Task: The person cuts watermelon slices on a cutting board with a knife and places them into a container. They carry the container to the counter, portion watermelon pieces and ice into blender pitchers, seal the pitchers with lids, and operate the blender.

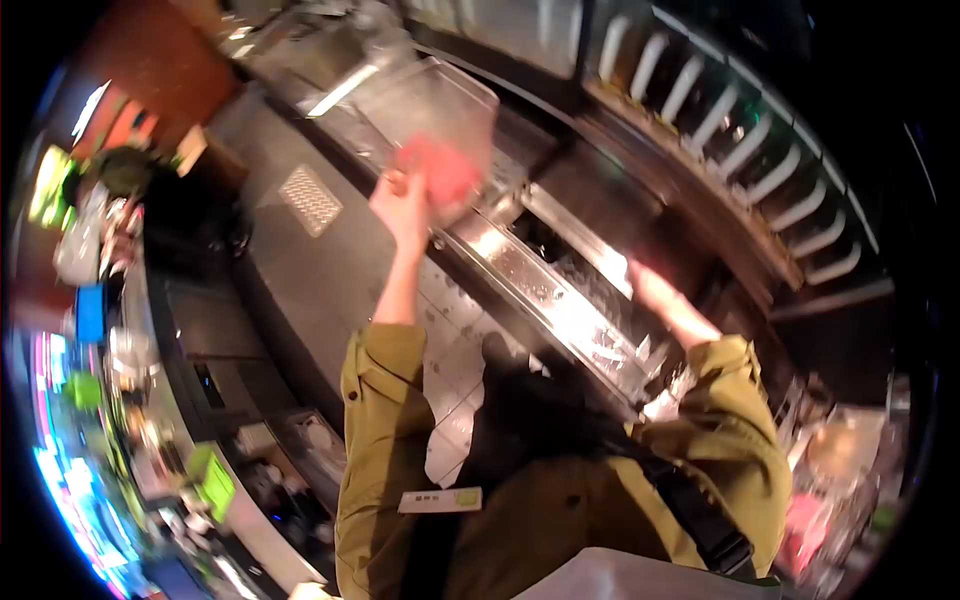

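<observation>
My left hand [404,207] is closed on a clear plastic container [470,110], gripping its near edge. Something pink or red [440,172] shows in the lower part of the container, too blurred to name. Farther right, my right hand [652,290] reaches to a long metal edge [580,235] beside the steel counter; its fingers are smeared by motion. Between my hands and below them runs a shiny, wet-looking steel counter strip [545,295].
A row of pale curved handles [750,150] lines the upper right. Tiled floor [455,330] lies below, with a metal grate [310,200] at left. A cluttered counter [180,420] with a green box [210,480] stands far left. Plastic-wrapped items [830,480] sit lower right.
</observation>
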`<state>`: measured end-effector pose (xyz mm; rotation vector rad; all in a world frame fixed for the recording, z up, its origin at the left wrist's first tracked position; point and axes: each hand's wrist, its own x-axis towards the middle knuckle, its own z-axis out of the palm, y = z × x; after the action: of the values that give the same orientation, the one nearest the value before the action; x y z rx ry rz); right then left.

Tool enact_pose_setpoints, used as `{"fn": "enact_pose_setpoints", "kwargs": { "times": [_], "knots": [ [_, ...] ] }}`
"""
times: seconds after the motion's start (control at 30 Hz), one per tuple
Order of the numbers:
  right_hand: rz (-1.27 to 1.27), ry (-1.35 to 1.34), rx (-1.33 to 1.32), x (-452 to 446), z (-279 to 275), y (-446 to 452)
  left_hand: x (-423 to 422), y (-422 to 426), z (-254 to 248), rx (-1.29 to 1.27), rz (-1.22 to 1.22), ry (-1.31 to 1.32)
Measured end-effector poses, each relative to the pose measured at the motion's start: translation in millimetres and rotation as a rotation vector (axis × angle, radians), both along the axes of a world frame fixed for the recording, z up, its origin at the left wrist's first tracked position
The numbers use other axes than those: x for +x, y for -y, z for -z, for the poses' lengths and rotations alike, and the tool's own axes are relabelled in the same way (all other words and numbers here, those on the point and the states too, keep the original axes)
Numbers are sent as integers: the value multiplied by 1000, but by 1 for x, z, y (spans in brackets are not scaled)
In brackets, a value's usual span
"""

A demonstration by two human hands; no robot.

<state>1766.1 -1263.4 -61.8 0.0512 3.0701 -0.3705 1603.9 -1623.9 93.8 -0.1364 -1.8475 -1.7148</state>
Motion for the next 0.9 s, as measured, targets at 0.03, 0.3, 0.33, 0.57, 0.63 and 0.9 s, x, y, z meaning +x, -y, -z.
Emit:
{"fn": "enact_pose_setpoints", "kwargs": {
  "times": [0.03, 0.3, 0.33, 0.57, 0.63, 0.9],
  "knots": [
    [166, 31, 37, -8, -12, -12, -29, 3, 21, -9, 26, -14],
    [81, 112, -134, -103, 16, 48, -107, -43, 31, 261, 201, 101],
    [-160, -13, -254, -116, 15, 83, -111, -48, 34, 319, 223, 126],
    [-502, 333, 647, -175, 182, 148, -109, -32, 34, -224, 59, 197],
    [-388, 672, 568, -177, 176, 153, -138, 9, 11, -327, -284, 65],
    [452, 359, 239, -84, 101, -37, -304, 41, -12, -887, -91, -388]
  ]
}}
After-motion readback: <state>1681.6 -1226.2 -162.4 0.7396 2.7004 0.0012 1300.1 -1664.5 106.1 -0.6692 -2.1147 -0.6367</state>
